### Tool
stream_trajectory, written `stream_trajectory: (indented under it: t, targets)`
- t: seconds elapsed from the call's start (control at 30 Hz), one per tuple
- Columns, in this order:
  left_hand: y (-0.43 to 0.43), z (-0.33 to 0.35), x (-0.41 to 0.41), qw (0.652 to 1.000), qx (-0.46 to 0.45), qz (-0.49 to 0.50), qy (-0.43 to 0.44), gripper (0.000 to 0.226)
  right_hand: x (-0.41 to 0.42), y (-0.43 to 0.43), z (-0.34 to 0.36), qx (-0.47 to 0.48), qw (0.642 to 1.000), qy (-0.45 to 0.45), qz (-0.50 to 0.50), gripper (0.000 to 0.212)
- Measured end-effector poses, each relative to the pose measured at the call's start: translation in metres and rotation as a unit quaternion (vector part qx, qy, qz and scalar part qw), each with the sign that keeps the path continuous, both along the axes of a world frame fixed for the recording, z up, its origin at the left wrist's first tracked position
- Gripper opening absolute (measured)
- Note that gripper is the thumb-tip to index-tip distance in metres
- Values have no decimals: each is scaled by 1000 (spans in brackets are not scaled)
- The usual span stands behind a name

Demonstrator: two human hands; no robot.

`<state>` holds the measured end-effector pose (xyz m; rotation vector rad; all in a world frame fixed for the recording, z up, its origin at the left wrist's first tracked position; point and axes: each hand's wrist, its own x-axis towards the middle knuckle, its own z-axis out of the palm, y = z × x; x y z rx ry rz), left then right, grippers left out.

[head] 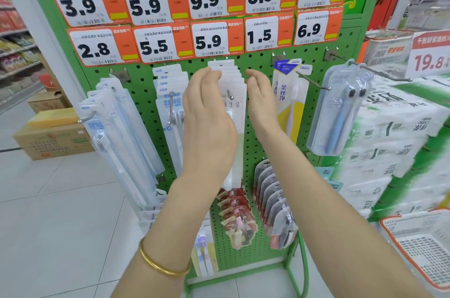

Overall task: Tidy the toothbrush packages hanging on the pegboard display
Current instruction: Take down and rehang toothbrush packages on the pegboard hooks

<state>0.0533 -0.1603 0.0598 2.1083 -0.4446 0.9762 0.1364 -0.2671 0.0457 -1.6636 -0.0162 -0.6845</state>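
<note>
A row of white toothbrush packages hangs on a hook in the middle of the green pegboard. My left hand lies against the left side of that row, fingers nearly straight, fingertips at the packages' top edge. My right hand is held upright just right of the row, fingers relaxed and slightly bent; whether it touches the packages is unclear. Other toothbrush packages hang around: pale blue ones far left, "NEW" packs, yellow packs, and a clear blue pack at the right.
Price tags cover the upper pegboard. Red packs and clear-and-red packs hang lower down. Stacked tissue packs stand right, a white basket below them. Cardboard boxes sit on the floor at left.
</note>
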Motion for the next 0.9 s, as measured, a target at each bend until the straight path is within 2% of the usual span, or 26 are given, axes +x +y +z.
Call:
stream_trajectory:
  t: [0.17, 0.37, 0.57, 0.73, 0.9]
  targets:
    - [-1, 1, 2, 1000, 12, 12, 2, 62, 31, 1, 8, 47, 999, 26, -4, 31]
    - [-4, 4, 1, 1000, 26, 2, 11, 57, 42, 2, 12, 69, 997, 34, 1, 11]
    - [-5, 4, 3, 999, 35, 0, 3, 58, 45, -1, 17, 60, 997, 34, 17, 14]
    - [-4, 3, 3, 999, 35, -1, -8, 57, 43, 4, 18, 104, 994, -16, -1, 26]
    - [-3, 2, 1, 999, 32, 1, -17, 56, 42, 8, 17, 130, 991, -30, -8, 20]
